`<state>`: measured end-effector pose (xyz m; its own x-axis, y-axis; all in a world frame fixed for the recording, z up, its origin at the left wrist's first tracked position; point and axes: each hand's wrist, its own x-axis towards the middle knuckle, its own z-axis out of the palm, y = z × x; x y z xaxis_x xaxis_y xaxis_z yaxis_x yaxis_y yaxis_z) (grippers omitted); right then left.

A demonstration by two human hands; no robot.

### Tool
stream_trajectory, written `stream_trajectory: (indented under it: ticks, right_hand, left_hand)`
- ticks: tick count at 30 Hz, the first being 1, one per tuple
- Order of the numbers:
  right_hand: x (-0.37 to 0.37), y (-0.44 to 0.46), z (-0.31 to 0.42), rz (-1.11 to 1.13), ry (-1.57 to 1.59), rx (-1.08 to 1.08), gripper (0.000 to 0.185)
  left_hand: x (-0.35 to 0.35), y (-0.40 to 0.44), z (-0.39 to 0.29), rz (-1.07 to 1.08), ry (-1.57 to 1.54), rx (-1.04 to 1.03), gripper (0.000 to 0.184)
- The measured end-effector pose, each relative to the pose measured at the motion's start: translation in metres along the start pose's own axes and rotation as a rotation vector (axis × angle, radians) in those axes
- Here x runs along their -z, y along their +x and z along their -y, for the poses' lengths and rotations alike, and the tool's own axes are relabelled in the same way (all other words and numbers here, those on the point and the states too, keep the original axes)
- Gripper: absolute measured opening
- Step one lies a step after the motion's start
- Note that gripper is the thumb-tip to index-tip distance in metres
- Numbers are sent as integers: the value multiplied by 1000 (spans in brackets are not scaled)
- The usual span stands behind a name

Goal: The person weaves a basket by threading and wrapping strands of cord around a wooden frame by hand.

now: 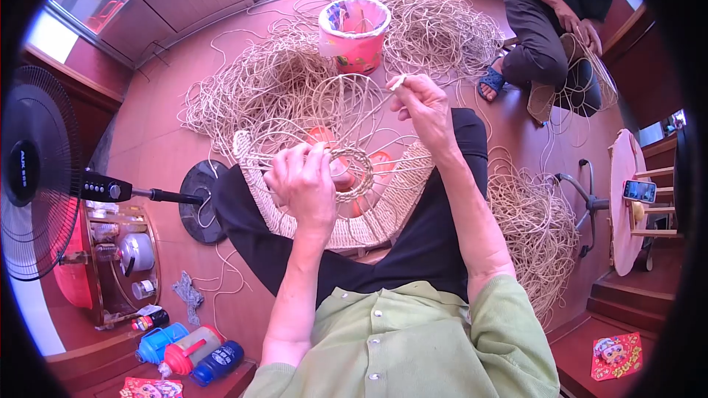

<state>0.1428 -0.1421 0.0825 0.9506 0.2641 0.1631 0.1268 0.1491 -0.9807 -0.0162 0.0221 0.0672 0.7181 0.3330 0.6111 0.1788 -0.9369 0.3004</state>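
Note:
Across my lap lies a woven cord piece (361,234), a thick beige curved band with cords strung inward from both ends. At its middle is a round braided ring (366,186). My left hand (304,183) is closed at the ring's left side, with fingers wrapped around cords there. Raised above and to the right, my right hand (424,107) pinches a pale cord end (398,82) between thumb and fingers. Loose loops of cord arch between the two hands. Part of the ring is hidden behind my left hand.
Heaps of loose cord (442,29) cover the floor ahead and at right. A pink bucket (352,48) stands ahead. Another person (546,37) sits at right, handling cord work. A black fan (37,169), bottles (195,354) and a round stool (623,203) flank me.

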Motion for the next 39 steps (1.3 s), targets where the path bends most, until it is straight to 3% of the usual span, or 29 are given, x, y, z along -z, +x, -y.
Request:
stream_trajectory:
  ticks: [2, 5, 8, 11, 19, 25, 28, 30, 32, 34, 35, 39]
  right_hand:
    - [-3, 1, 1, 11, 65, -44, 18]
    - [-57, 37, 5, 143, 191, 90, 23]
    - [-94, 50, 6, 122, -357, 300, 21]
    - [-81, 20, 29, 178, -686, 211, 24]
    - [-76, -4, -18, 403, -962, 204, 20]
    - [-72, 22, -8, 1026, -1140, 100, 18]
    - [-74, 21, 4, 1007, -1159, 36, 12]
    - [-69, -15, 1, 663, -1122, 506, 6]
    - [-59, -42, -3, 726, -1106, 488, 18]
    - [-38, -76, -7, 599, -1010, 523, 18]
    - [-24, -89, -9, 549, -1025, 483, 14]
    - [39, -105, -10, 272, -989, 300, 8]
  left_hand:
    - [-19, 1, 10, 93, 0, 5, 17]
    - [-30, 4, 6, 83, 25, 33, 9]
    - [-30, 3, 2, 118, 81, 60, 8]
    - [-34, 1, 1, 105, 80, 78, 10]
    - [-41, -9, -4, 60, 48, 82, 9]
    - [-46, -15, -1, 15, 24, 78, 11]
    - [-48, -18, 1, 4, 37, 60, 11]
    - [-50, -18, 4, 5, 42, 31, 9]
    - [-45, -25, 5, 32, 22, 19, 10]
    - [-37, -24, 4, 15, 16, -18, 12]
    - [-33, -25, 4, 26, 49, 13, 22]
    - [-22, -16, -21, -237, -43, -18, 25]
